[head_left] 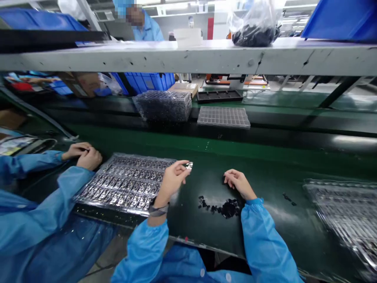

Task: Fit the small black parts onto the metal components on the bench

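My left hand (pixel 173 179) is raised over the right edge of a clear plastic tray (pixel 123 182) filled with rows of small metallic parts. Between its thumb and fingers it pinches a small shiny metal part (pixel 189 166). My right hand (pixel 236 181) hovers low over the green work surface (pixel 206 232), its fingers curled together; what they hold, if anything, is hidden. Just below it, toward me, lies a loose pile of small black pieces (pixel 229 208), with several more strewn to its left.
A co-worker's hands (pixel 86 155) are beside the tray's left edge. Another tray (pixel 347 216) lies at the right, near a few black bits (pixel 289 199). Further back are stacked clear trays (pixel 163 106), one single tray (pixel 224 117) and an overhead shelf (pixel 188 61).
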Demonstrator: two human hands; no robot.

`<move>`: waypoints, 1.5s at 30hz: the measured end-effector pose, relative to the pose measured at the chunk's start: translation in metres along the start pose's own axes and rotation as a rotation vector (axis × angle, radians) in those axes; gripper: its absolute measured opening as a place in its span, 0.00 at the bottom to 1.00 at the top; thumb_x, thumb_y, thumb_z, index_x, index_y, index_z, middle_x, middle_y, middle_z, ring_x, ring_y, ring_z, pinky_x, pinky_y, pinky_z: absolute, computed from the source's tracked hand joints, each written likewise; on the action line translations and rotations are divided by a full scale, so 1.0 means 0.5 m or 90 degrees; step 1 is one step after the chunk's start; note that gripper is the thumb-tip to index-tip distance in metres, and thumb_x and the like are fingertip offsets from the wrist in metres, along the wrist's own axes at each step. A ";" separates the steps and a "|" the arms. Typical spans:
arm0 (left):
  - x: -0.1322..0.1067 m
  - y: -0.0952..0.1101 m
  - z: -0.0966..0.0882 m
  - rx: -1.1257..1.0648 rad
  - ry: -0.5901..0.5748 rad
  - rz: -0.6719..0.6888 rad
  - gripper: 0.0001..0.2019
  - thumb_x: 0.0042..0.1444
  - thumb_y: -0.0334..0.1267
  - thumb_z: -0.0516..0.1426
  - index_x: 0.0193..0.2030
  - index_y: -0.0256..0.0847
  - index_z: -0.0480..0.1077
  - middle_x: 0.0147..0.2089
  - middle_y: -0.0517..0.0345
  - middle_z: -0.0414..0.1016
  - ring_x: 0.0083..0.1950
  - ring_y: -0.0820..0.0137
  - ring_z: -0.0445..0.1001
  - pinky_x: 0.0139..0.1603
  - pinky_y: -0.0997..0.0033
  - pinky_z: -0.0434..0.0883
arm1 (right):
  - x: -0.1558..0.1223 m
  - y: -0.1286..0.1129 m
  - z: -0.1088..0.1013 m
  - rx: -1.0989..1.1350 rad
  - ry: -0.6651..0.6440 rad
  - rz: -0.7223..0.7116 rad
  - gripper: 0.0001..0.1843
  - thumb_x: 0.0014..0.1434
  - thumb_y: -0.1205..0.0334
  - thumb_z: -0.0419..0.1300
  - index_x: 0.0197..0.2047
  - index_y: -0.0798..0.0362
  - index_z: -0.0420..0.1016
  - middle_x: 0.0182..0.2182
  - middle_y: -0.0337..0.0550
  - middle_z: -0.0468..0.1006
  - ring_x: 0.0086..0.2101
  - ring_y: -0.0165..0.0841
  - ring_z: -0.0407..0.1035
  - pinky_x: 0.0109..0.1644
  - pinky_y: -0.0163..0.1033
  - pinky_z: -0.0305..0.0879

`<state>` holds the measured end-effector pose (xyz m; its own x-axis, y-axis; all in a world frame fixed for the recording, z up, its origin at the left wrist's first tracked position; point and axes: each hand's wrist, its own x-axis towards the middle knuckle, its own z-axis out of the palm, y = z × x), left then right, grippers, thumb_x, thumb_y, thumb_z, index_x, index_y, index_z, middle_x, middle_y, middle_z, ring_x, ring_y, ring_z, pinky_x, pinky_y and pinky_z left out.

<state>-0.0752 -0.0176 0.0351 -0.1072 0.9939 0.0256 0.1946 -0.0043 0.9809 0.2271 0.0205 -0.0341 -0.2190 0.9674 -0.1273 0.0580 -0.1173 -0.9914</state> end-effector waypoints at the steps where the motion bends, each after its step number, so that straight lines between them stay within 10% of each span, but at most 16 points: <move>1: 0.000 -0.001 -0.040 0.056 0.016 -0.007 0.21 0.53 0.46 0.65 0.52 0.39 0.74 0.29 0.61 0.73 0.22 0.72 0.68 0.25 0.72 0.65 | 0.001 0.002 0.001 -0.005 -0.002 -0.003 0.24 0.55 0.39 0.68 0.34 0.54 0.73 0.25 0.43 0.79 0.18 0.26 0.60 0.19 0.32 0.52; 8: 0.090 -0.056 -0.188 0.453 0.119 -0.100 0.10 0.49 0.38 0.63 0.40 0.39 0.75 0.24 0.61 0.73 0.29 0.65 0.73 0.33 0.69 0.65 | 0.006 0.012 0.002 -0.003 0.003 -0.018 0.23 0.54 0.41 0.67 0.34 0.54 0.72 0.24 0.42 0.78 0.18 0.26 0.61 0.18 0.31 0.55; 24: 0.135 -0.120 -0.223 0.340 -0.039 -0.051 0.21 0.45 0.52 0.62 0.41 0.40 0.72 0.23 0.61 0.75 0.24 0.68 0.69 0.28 0.70 0.64 | 0.012 0.018 -0.001 0.075 0.009 -0.036 0.21 0.52 0.43 0.69 0.33 0.54 0.73 0.23 0.41 0.78 0.18 0.27 0.65 0.18 0.31 0.59; 35: 0.150 -0.130 -0.230 0.471 -0.021 -0.035 0.18 0.44 0.49 0.66 0.37 0.40 0.72 0.22 0.65 0.68 0.27 0.68 0.69 0.31 0.71 0.63 | 0.015 0.021 0.002 0.066 0.013 -0.032 0.21 0.51 0.45 0.68 0.32 0.54 0.73 0.23 0.40 0.78 0.18 0.26 0.65 0.18 0.30 0.59; 45: 0.148 -0.051 -0.199 0.509 -0.017 -0.011 0.15 0.49 0.50 0.64 0.36 0.41 0.74 0.26 0.59 0.74 0.31 0.64 0.73 0.34 0.69 0.66 | 0.009 0.019 0.004 -0.027 -0.035 -0.045 0.18 0.52 0.47 0.68 0.32 0.54 0.74 0.23 0.40 0.78 0.19 0.27 0.63 0.21 0.31 0.57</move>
<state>-0.1849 0.0451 0.0311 -0.0953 0.9954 -0.0030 0.8346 0.0815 0.5449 0.2245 0.0231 -0.0442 -0.2765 0.9592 -0.0599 0.0815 -0.0387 -0.9959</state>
